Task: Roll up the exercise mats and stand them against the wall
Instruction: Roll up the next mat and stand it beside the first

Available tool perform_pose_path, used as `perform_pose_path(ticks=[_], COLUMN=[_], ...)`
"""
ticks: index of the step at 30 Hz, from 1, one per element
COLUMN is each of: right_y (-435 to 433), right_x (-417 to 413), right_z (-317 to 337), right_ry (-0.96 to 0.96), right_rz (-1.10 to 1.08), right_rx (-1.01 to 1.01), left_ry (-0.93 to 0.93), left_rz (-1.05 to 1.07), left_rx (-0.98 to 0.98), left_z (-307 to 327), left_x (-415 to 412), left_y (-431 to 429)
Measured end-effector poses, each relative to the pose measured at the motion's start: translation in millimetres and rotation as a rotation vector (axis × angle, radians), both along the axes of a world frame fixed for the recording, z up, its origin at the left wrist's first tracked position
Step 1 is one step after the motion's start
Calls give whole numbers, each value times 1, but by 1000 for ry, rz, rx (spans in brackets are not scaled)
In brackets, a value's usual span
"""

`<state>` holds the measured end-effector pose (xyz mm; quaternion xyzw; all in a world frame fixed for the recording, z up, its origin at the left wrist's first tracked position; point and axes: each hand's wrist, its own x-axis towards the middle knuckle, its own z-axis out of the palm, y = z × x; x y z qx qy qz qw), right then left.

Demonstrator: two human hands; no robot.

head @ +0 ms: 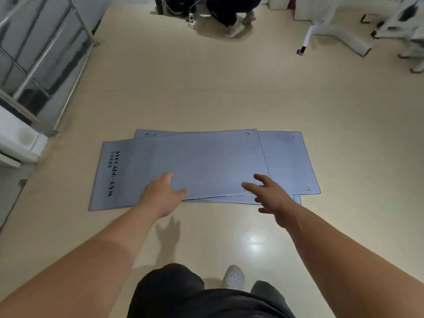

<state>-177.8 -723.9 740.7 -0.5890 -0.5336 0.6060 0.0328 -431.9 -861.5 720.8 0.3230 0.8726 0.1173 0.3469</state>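
Note:
Several grey-blue exercise mats (206, 161) lie flat in a loose, skewed stack on the beige floor in the middle of the head view. The bottom left mat (107, 180) shows dark printed lettering, and small metal eyelets mark the right corners. My left hand (161, 195) reaches over the near edge of the stack, fingers apart, holding nothing. My right hand (269, 196) hovers over the near right edge, fingers spread and empty. Whether either hand touches the mats is unclear.
A metal railing with glass panels (43, 60) runs along the left. Another person crouches in dark clothes (229, 10) at the far end. White furniture legs (339, 31) stand at the upper right. My white shoe (233, 277) is near the bottom edge.

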Motion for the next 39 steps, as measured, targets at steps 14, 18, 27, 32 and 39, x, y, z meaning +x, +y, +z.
perform_pose_path(ticks=[14,18,27,32,39], right_y=[316,401,615,737,793], right_x=[121,145,206,234,210], right_z=[-18,-12,-75,-86,-55], right_ry=[-160,-141,-89,-90,-131], right_rz=[-92,-133,89,408,788], right_rx=[97,94,45,74,99], left_ry=[-124,-111,-126,-129,-155], left_rz=[-230,-281,22,311,676], left_rx=[-73,-76,-65,-82,0], left_z=[-51,-39,-77,-83,-53], left_x=[105,126,210,291,363], left_y=[358,445,612,664,652])
